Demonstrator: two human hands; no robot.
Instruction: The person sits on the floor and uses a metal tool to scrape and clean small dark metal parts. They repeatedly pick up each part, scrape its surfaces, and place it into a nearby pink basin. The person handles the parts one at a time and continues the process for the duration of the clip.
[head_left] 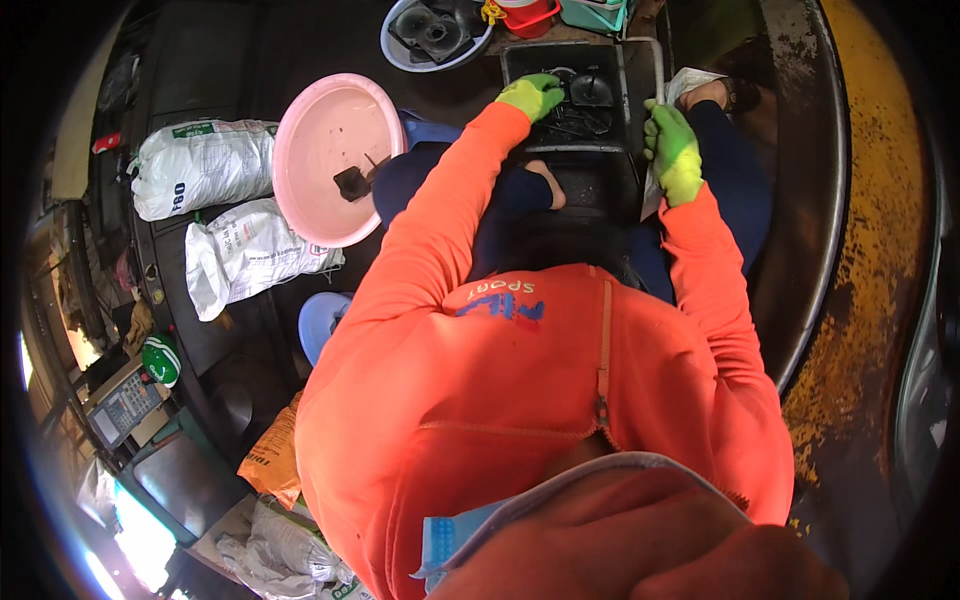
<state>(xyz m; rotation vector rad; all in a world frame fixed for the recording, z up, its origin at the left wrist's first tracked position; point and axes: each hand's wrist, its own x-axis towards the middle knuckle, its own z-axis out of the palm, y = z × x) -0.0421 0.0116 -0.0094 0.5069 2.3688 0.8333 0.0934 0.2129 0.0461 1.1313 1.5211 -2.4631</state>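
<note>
My left hand (533,96), in a yellow-green glove, reaches over the left side of a square black tray (575,148). Its fingers are curled closed, and whatever they hold is hidden. Inside the tray lie dark moulded pieces, among them a squarish black part (590,90) and thin scraps. Along the tray's right side, my right hand (672,150), gloved alike, is closed round the lower end of a bent grey metal rod (658,70). A pale flat sheet (652,195) shows below that hand.
A pink basin (300,215) with a black part (351,184) stands left, beside white sacks (205,165). Ahead are a basin (400,60) of black parts and a red container (528,18). A curved metal edge (835,200) runs along the right.
</note>
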